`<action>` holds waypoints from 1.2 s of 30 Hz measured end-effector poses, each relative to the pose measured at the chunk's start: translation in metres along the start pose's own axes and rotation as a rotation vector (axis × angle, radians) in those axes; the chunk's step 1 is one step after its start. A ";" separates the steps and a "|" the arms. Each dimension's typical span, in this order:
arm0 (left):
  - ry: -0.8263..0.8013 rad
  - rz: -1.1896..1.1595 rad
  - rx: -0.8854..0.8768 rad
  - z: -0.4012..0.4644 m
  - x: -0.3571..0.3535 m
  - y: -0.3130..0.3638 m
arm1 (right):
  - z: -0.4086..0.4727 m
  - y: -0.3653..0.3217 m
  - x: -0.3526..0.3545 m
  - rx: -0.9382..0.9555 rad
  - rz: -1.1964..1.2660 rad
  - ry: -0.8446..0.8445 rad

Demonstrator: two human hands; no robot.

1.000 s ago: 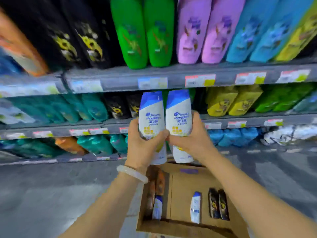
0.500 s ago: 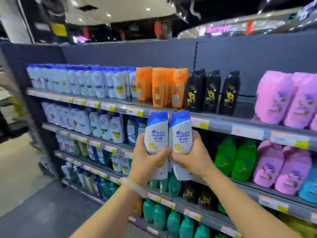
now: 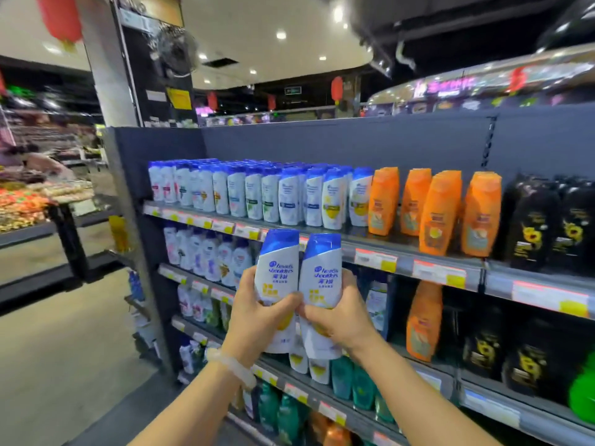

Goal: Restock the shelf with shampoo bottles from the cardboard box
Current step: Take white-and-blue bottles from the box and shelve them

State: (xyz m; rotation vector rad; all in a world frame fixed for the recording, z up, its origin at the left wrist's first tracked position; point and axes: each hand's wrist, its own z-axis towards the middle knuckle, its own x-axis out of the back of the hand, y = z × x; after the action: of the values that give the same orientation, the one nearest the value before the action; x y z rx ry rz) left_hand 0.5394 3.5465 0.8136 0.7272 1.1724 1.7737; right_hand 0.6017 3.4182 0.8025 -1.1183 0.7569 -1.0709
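Observation:
My left hand (image 3: 254, 320) grips one white shampoo bottle with a blue cap (image 3: 278, 275), held upright. Pressed against its side stands a second, identical bottle (image 3: 322, 284), gripped by my right hand (image 3: 338, 320). Both bottles are raised in front of the second shelf level, just below the top shelf (image 3: 370, 249). On that top shelf stands a dense row of matching white and blue bottles (image 3: 257, 194). The cardboard box is out of view.
Orange bottles (image 3: 434, 210) and black bottles (image 3: 544, 220) fill the top shelf to the right. Lower shelves hold white, teal, orange and black bottles. The shelf unit ends at a grey post (image 3: 128, 239) on the left, with an open aisle floor (image 3: 64, 349) beyond.
The view has swung up and left from the box on the floor to the upper shelves. Both hands have kept their grip and carried the two bottles up toward the top shelf.

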 end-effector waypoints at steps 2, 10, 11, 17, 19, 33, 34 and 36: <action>0.006 -0.008 0.003 0.017 0.013 -0.009 | 0.014 0.002 -0.016 -0.010 0.002 -0.003; -0.053 -0.057 -0.033 0.094 0.007 -0.033 | 0.091 0.010 -0.017 -0.016 -0.088 0.001; -0.066 -0.053 -0.042 0.105 0.003 -0.035 | 0.103 0.012 -0.012 -0.009 -0.094 0.013; -0.119 -0.044 -0.079 0.173 -0.021 -0.050 | 0.180 0.015 0.033 0.093 -0.116 0.243; -0.118 -0.076 -0.076 0.193 -0.030 -0.055 | 0.205 0.016 0.051 0.124 -0.133 0.334; -0.353 -0.241 -0.082 0.293 -0.074 -0.087 | 0.292 0.063 0.078 0.078 -0.270 0.596; -0.364 -0.246 -0.086 0.298 -0.075 -0.088 | 0.293 0.065 0.079 0.060 -0.276 0.615; -0.387 -0.266 -0.086 0.307 -0.079 -0.092 | 0.295 0.065 0.081 0.031 -0.286 0.595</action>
State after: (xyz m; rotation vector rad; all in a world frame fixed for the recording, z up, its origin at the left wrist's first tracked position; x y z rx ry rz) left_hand 0.8589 3.6213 0.8472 0.7817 0.8808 1.3781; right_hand 0.9124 3.4432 0.8291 -0.8983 1.0558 -1.6899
